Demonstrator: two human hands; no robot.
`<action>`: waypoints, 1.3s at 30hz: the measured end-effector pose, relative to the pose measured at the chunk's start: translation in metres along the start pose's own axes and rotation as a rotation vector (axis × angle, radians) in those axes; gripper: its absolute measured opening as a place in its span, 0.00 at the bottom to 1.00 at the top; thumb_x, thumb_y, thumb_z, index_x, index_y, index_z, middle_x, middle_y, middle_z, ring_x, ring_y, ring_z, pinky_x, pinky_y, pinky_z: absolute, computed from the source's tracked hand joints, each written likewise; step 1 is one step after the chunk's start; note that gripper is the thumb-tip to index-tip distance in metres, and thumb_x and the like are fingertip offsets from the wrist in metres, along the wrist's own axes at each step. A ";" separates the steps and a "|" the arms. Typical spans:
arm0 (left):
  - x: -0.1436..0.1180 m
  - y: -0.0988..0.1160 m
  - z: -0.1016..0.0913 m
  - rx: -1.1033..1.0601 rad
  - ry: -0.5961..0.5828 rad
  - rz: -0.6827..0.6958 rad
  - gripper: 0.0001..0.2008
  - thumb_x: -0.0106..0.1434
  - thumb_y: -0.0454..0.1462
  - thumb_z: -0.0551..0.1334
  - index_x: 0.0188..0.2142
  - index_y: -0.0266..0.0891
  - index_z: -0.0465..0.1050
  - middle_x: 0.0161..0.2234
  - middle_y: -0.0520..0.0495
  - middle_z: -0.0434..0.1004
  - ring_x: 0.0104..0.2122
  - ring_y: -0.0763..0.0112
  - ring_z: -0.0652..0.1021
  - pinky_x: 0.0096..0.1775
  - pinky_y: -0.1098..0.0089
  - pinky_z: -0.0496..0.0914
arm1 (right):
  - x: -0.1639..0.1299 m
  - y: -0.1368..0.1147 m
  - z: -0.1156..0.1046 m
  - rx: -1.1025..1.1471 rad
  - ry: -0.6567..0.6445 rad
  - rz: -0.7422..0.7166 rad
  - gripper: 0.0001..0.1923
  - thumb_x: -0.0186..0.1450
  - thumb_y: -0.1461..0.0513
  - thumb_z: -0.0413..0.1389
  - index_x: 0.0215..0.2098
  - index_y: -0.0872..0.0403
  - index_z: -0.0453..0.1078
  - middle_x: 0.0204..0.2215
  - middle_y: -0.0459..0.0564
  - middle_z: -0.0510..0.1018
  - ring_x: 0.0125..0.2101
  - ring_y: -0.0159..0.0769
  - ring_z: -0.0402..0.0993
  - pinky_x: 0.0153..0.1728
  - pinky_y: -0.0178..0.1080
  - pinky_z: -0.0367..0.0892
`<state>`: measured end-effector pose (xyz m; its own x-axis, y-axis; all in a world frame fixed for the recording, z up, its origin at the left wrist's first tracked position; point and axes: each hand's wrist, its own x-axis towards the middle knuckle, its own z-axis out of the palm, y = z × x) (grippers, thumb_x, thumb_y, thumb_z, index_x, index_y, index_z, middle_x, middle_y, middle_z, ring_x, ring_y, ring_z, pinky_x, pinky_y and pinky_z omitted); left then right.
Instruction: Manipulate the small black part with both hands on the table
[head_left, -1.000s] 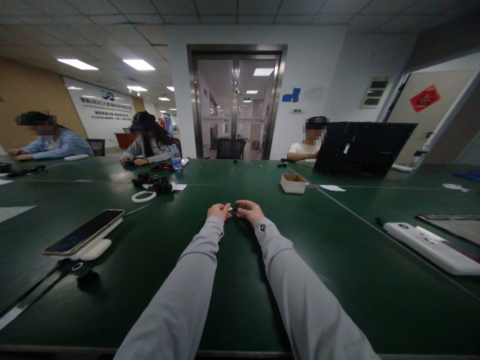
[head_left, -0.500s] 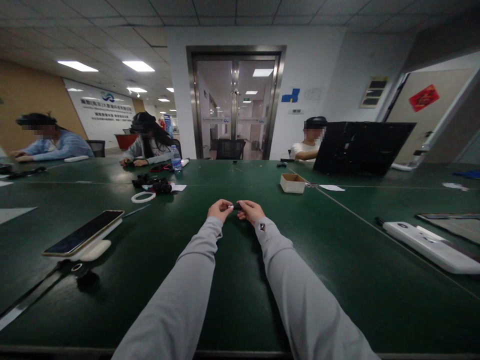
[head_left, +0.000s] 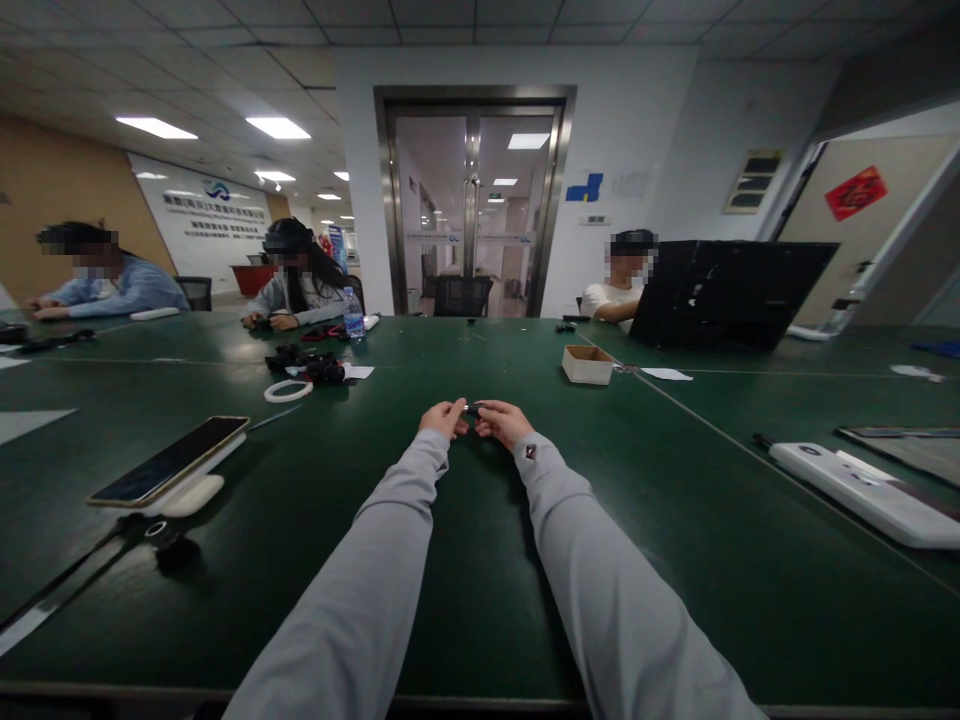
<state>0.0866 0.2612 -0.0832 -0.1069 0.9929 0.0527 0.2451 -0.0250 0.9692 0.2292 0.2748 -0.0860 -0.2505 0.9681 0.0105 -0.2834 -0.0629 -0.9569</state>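
While raised just above the green table [head_left: 675, 520], left hand [head_left: 444, 417] and right hand [head_left: 501, 421] pinching a small dark part [head_left: 472, 409] between meeting fingertips.

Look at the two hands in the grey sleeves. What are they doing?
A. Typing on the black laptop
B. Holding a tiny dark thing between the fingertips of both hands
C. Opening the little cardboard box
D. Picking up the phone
B: the left hand and right hand meet over the green table, pinching a small dark object between their fingertips.
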 end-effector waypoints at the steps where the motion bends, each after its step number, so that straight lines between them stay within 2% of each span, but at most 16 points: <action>1: 0.000 0.000 0.000 0.043 -0.005 0.011 0.16 0.58 0.46 0.53 0.30 0.34 0.68 0.23 0.45 0.73 0.20 0.74 0.73 0.20 0.76 0.65 | 0.000 0.000 0.000 -0.004 0.000 0.003 0.08 0.57 0.72 0.54 0.35 0.61 0.68 0.16 0.47 0.71 0.16 0.28 0.69 0.18 0.30 0.67; 3: 0.000 -0.002 0.000 0.076 0.003 0.075 0.12 0.57 0.42 0.55 0.30 0.35 0.70 0.23 0.47 0.72 0.21 0.75 0.72 0.19 0.78 0.64 | 0.000 0.000 0.001 -0.008 0.008 0.008 0.08 0.57 0.72 0.54 0.35 0.61 0.67 0.15 0.47 0.71 0.16 0.28 0.69 0.18 0.29 0.67; 5: 0.001 -0.004 0.000 0.036 0.009 0.117 0.09 0.55 0.38 0.58 0.35 0.36 0.69 0.25 0.49 0.72 0.23 0.76 0.72 0.20 0.78 0.65 | 0.000 0.000 0.001 -0.008 0.013 0.007 0.08 0.57 0.73 0.53 0.36 0.61 0.67 0.15 0.46 0.71 0.16 0.28 0.69 0.18 0.29 0.67; 7: 0.002 -0.006 0.001 -0.020 0.014 0.118 0.13 0.54 0.37 0.59 0.40 0.36 0.68 0.26 0.50 0.71 0.22 0.77 0.72 0.21 0.78 0.66 | 0.001 0.000 0.001 -0.012 0.008 0.005 0.08 0.57 0.73 0.52 0.36 0.62 0.67 0.15 0.47 0.71 0.16 0.28 0.69 0.18 0.28 0.67; 11: 0.005 -0.009 0.001 -0.022 0.059 0.139 0.13 0.57 0.39 0.56 0.40 0.35 0.67 0.24 0.49 0.70 0.19 0.78 0.70 0.20 0.77 0.66 | 0.001 0.001 0.000 -0.040 -0.010 -0.001 0.08 0.57 0.72 0.54 0.36 0.61 0.68 0.15 0.47 0.72 0.16 0.27 0.69 0.18 0.28 0.67; 14: 0.006 -0.011 0.000 0.005 0.130 0.282 0.16 0.50 0.32 0.61 0.41 0.37 0.67 0.35 0.45 0.71 0.25 0.79 0.72 0.25 0.78 0.68 | 0.002 0.002 -0.001 -0.055 -0.014 -0.007 0.09 0.56 0.71 0.55 0.36 0.61 0.69 0.16 0.46 0.72 0.16 0.27 0.69 0.18 0.28 0.68; 16: 0.007 -0.011 0.001 -0.008 0.149 0.262 0.18 0.49 0.32 0.62 0.42 0.37 0.67 0.39 0.43 0.70 0.26 0.78 0.73 0.26 0.77 0.68 | 0.002 0.002 -0.001 -0.055 -0.017 -0.009 0.09 0.57 0.72 0.55 0.36 0.61 0.68 0.15 0.46 0.72 0.16 0.27 0.69 0.18 0.28 0.68; 19: 0.007 -0.010 0.001 -0.012 0.098 0.100 0.13 0.56 0.39 0.56 0.41 0.36 0.66 0.29 0.47 0.72 0.20 0.78 0.71 0.23 0.75 0.67 | 0.002 0.002 -0.001 -0.055 -0.023 -0.009 0.08 0.57 0.72 0.54 0.36 0.61 0.68 0.15 0.46 0.72 0.16 0.27 0.69 0.18 0.28 0.68; 21: 0.007 -0.010 0.000 0.027 0.088 0.157 0.11 0.56 0.37 0.56 0.39 0.36 0.67 0.27 0.48 0.72 0.21 0.79 0.71 0.25 0.76 0.68 | 0.003 0.003 -0.001 -0.055 -0.020 -0.012 0.08 0.57 0.72 0.54 0.35 0.61 0.68 0.16 0.46 0.72 0.16 0.26 0.69 0.18 0.28 0.68; 23: 0.007 -0.010 0.000 0.057 0.100 0.245 0.12 0.53 0.34 0.59 0.39 0.37 0.68 0.30 0.48 0.72 0.24 0.79 0.72 0.29 0.76 0.68 | 0.003 0.003 -0.001 -0.055 -0.019 -0.015 0.08 0.56 0.72 0.55 0.35 0.61 0.69 0.16 0.46 0.72 0.16 0.27 0.69 0.18 0.28 0.68; 27: 0.008 -0.013 0.001 0.043 0.074 0.137 0.12 0.57 0.38 0.55 0.40 0.37 0.67 0.24 0.50 0.71 0.18 0.79 0.69 0.25 0.75 0.67 | 0.004 0.004 -0.001 -0.066 -0.015 -0.015 0.08 0.56 0.72 0.54 0.35 0.61 0.68 0.15 0.46 0.72 0.16 0.27 0.69 0.17 0.28 0.68; 31: 0.009 -0.015 0.001 0.084 0.105 0.318 0.14 0.50 0.30 0.59 0.39 0.38 0.68 0.31 0.49 0.72 0.24 0.80 0.71 0.31 0.76 0.68 | 0.005 0.004 -0.001 -0.067 -0.009 -0.011 0.09 0.57 0.73 0.53 0.36 0.61 0.68 0.15 0.46 0.72 0.15 0.27 0.69 0.17 0.28 0.67; 33: 0.009 -0.016 0.001 0.072 0.098 0.297 0.14 0.50 0.31 0.59 0.39 0.37 0.67 0.30 0.49 0.72 0.24 0.79 0.71 0.31 0.76 0.68 | 0.005 0.004 -0.002 -0.066 -0.014 -0.009 0.09 0.56 0.72 0.54 0.36 0.61 0.68 0.15 0.46 0.72 0.15 0.27 0.69 0.18 0.28 0.67; 36: 0.008 -0.014 0.000 0.055 0.074 0.193 0.12 0.55 0.36 0.55 0.40 0.38 0.67 0.23 0.52 0.70 0.20 0.79 0.70 0.28 0.75 0.68 | 0.005 0.004 -0.002 -0.065 -0.026 -0.010 0.09 0.56 0.71 0.55 0.36 0.61 0.69 0.15 0.46 0.72 0.16 0.27 0.69 0.17 0.28 0.68; 39: 0.005 -0.010 -0.001 0.058 0.096 0.273 0.14 0.51 0.31 0.58 0.40 0.38 0.68 0.29 0.50 0.72 0.24 0.78 0.71 0.32 0.74 0.68 | 0.004 0.004 -0.002 -0.061 -0.021 -0.019 0.08 0.55 0.71 0.56 0.35 0.60 0.69 0.15 0.45 0.72 0.16 0.27 0.69 0.17 0.28 0.68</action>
<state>0.0827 0.2659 -0.0928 -0.1197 0.9346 0.3349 0.3319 -0.2803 0.9007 0.2289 0.2793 -0.0908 -0.2653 0.9635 0.0345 -0.2311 -0.0289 -0.9725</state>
